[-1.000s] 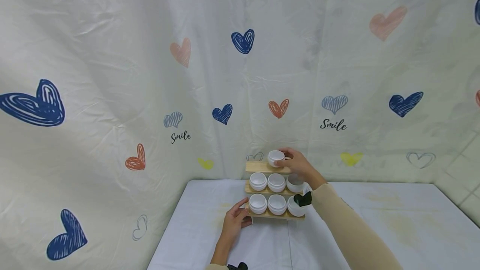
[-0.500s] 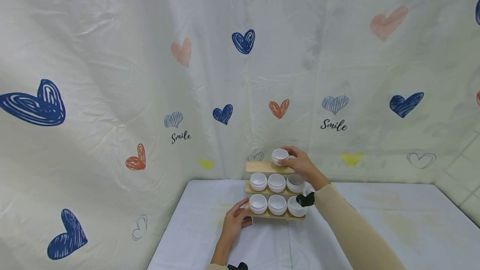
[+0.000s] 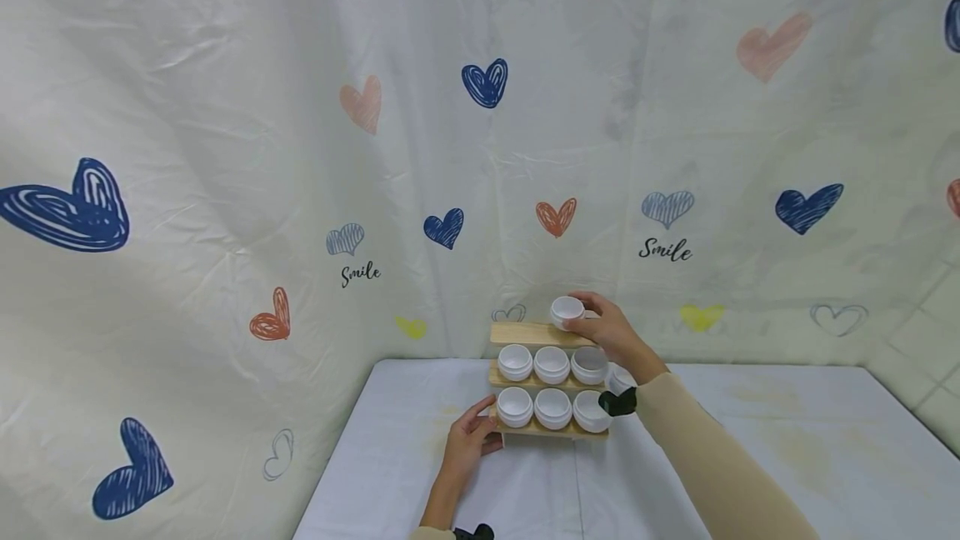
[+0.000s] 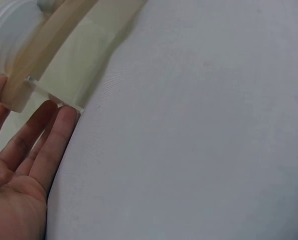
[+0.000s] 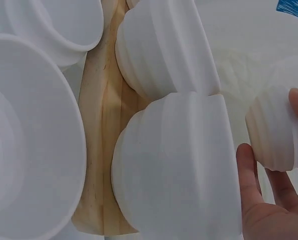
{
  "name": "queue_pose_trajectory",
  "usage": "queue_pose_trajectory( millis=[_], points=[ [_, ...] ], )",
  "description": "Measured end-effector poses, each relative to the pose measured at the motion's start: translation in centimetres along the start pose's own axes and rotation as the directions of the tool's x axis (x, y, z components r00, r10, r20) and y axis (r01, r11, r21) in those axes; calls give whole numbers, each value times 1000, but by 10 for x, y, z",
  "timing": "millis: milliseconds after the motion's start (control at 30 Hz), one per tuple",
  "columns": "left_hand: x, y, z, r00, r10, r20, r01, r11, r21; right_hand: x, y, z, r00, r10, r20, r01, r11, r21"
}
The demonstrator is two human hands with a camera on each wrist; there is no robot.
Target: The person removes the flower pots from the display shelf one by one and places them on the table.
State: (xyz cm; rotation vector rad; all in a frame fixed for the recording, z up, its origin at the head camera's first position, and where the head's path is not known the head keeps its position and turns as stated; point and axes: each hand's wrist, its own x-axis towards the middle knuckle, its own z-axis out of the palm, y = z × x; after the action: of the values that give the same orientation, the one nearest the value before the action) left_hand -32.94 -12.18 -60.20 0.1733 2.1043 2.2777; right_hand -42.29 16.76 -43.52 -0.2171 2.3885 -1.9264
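Rightward along the top of the wooden stand (image 3: pixel 525 334), the small white cup (image 3: pixel 566 309) has slid a little since the earlier frame, and the right hand (image 3: pixel 611 332) has travelled with it. That hand pinches the cup from its right side, with fingertips set on opposite sides of it, and the cup's mouth faces up. The cup is at the right half of the top shelf (image 3: pixel 506 333); whether its base touches the wood cannot be told.

At the stand's lower left corner, where it was before, the left hand (image 3: pixel 465 444) grips the end of the bottom shelf (image 3: pixel 596 436), a fingertip against the wood and other fingers at a clear support (image 4: pixel 56 95) beneath.

Three white cups (image 3: pixel 551 365) sit side by side on the middle shelf (image 3: pixel 495 375), and three more (image 3: pixel 552 408) on the bottom one, all upright. Just right of the stand, another white object (image 3: pixel 621 379) shows, partly hidden by the right wrist.

Past the beige sleeve (image 3: pixel 712 448), the white-covered bench (image 3: pixel 750 482) bears faint yellowish stains. Behind it hangs a pale curtain (image 3: pixel 225 107) printed with hearts and "Smile".
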Motion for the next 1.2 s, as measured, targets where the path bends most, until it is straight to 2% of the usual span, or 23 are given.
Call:
queue_pose_trajectory(
  millis=[233,400,633,900,1200],
  points=[
    [0,1,0,1000,2,3,-2,1000,-5,-2,3,-5,1000,9,-18,-10,1000,-20],
    [0,1,0,1000,0,-3,0,1000,-2,-6,2,-8,1000,-18,-19,17,999,-37],
    [-1,2,0,1000,1,2,-1,1000,-6,-8,3,-11,999,9,-31,-10,1000,-17],
    [-2,5,1,1000,1,9,-1,1000,-8,-9,5,-13,1000,0,-15,-1,1000,-13],
    [-3,7,2,1000,-5,4,5,1000,5,-6,12,-15,999,12,-33,-12,1000,-5]
  ],
)
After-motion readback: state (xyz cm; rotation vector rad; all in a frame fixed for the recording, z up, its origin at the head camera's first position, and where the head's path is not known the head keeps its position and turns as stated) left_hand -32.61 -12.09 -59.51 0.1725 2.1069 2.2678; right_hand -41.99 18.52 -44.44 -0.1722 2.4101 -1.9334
